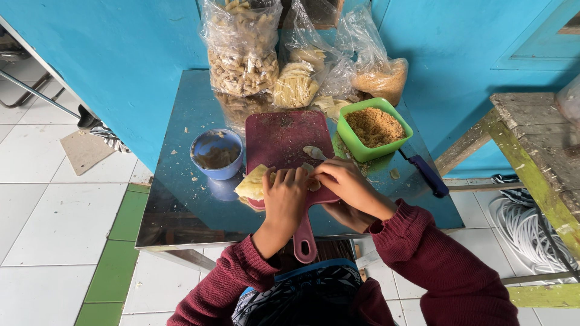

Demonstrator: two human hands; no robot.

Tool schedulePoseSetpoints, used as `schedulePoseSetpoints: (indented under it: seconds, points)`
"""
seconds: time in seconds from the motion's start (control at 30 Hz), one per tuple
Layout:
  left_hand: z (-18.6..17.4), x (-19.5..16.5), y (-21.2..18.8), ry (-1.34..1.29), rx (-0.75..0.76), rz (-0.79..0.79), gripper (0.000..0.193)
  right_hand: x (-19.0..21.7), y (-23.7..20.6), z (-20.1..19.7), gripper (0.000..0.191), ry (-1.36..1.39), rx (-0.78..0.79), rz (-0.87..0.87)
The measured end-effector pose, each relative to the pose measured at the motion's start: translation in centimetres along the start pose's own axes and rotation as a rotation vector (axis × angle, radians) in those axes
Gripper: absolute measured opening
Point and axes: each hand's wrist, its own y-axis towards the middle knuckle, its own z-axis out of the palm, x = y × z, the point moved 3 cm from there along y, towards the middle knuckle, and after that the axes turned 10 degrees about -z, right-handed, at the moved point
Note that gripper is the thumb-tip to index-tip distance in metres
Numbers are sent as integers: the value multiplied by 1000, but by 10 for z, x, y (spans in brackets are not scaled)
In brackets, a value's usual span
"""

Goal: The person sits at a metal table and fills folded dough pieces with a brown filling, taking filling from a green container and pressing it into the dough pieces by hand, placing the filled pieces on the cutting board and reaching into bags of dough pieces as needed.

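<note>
Item: food-wrapping station on a polished metal table (pixel 181 205), seen from above. Step in hand, judged from the layout: folding or rolling a thin pale-yellow wrapper (pixel 252 183) around filling on a dark-red plastic cutting board (pixel 281 136). The left hand (pixel 285 194) lies palm down on the near edge of the board, fingers curled over the wrapper and pressing it; it grips nothing else. The right hand (pixel 341 181) sits just beside it, fingertips pinched at the wrapper's right end; whether they close on the sheet or on a bit of filling cannot be told. The wrapper is soft and creased, its left corner overhanging the board's edge toward the table. The next move would seem to call for even pressure from both hands, so the thin sheet neither tears nor spills its filling. A small white spoon (pixel 314 152) rests on the board beyond the hands. A green square tub (pixel 362 148) of brown crumbly filling touches the board's right side; a blue round bowl (pixel 216 154) with a dark residue stands to the left. Clear plastic bags (pixel 241 48) of pale fried snacks stand at the table's far end against a blue wall (pixel 121 54). Both sleeves are maroon. Crumbs speckle the tabletop.
</note>
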Motion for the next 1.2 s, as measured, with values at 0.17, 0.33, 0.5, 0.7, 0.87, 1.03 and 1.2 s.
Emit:
schedulePoseSetpoints:
  seconds: [0.17,0.33,0.5,0.7,0.87,1.03,1.2]
  points:
    - [0,6,1,-26,-5,31,11,14,-6,-7,24,-177,108,-173]
    - [-9,15,-2,-84,-3,183,15,21,-11,-9,36,-306,248,-298]
    - [-9,14,1,3,-65,339,23,19,-6,-12,29,-184,187,-282]
    - [2,16,8,37,-69,321,12,12,-1,-8,34,-154,162,-274]
    - [8,18,14,-10,-11,191,7,-3,3,-1,10,-146,131,-253]
    - [2,19,15,-154,1,137,12,-17,14,2,8,-60,175,-155]
    - [1,19,13,-217,48,109,16,-18,23,-1,10,18,215,-77]
